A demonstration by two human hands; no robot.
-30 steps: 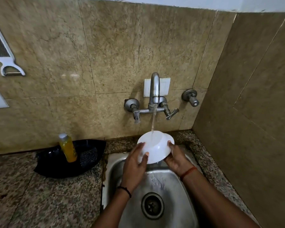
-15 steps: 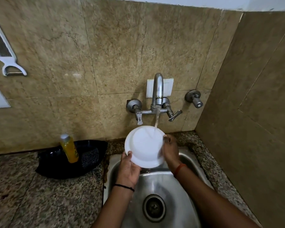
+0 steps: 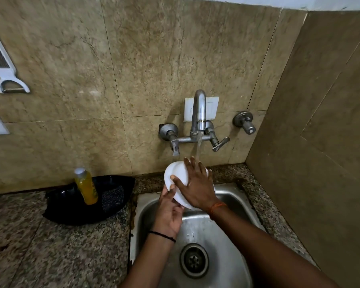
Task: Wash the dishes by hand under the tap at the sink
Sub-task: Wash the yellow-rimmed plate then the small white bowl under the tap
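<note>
A white bowl (image 3: 177,175) is held tilted on edge above the back of the steel sink (image 3: 233,206). My left hand (image 3: 169,213) grips its lower rim from below. My right hand (image 3: 196,185) lies flat across the bowl's face with fingers spread, covering most of it. Water runs from the wall tap (image 3: 199,113) onto my right fingers and the bowl's top edge.
A yellow soap bottle (image 3: 86,187) and a dark scrub pad (image 3: 112,196) sit in a black tray (image 3: 67,213) on the granite counter (image 3: 50,256) left of the sink. The drain (image 3: 194,260) lies at the sink's bottom. A tiled side wall stands close on the right.
The bowl has turned from bottom-up to standing on edge. My right hand has moved from its right rim onto its face; my left hand has slid down to the lower rim.
</note>
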